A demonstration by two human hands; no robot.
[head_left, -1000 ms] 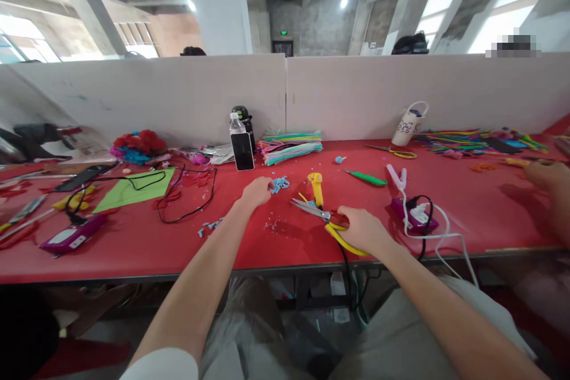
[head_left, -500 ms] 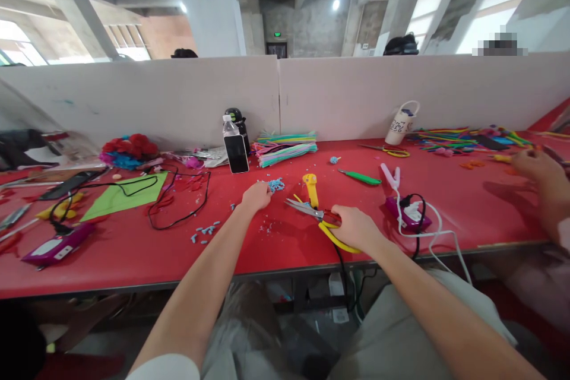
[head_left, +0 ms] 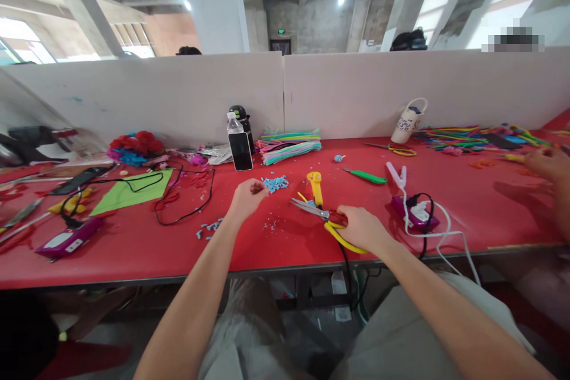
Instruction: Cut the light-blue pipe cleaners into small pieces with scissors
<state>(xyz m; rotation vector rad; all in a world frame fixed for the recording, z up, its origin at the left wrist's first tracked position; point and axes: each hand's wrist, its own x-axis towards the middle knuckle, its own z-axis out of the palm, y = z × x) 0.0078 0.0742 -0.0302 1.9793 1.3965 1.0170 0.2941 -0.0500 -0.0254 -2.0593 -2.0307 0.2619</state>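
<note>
My left hand (head_left: 248, 197) is beside a pile of small blue pieces (head_left: 276, 183), its fingers curled together; what they hold, if anything, is too small to name. Several more blue pieces (head_left: 209, 228) lie nearer the front edge, left of my left forearm. My right hand (head_left: 358, 227) grips scissors (head_left: 307, 208) by their red and yellow handles, with the blades pointing left over the table. Just behind the blades stands a yellow tool (head_left: 316, 189). A small blue ball on a stick (head_left: 339, 158) lies farther back.
On the red table (head_left: 276, 249) are a phone (head_left: 241, 151) against bottles, bundled fuzzy stems (head_left: 291, 147), a green-handled tool (head_left: 367, 176), a purple power strip (head_left: 416, 214) with cables and green paper (head_left: 133, 192). Another person's hand (head_left: 550, 163) is at the right.
My left hand has drawn back slightly left from the blue pile, showing more of it. My right hand still holds the scissors. The whole view has shifted a little.
</note>
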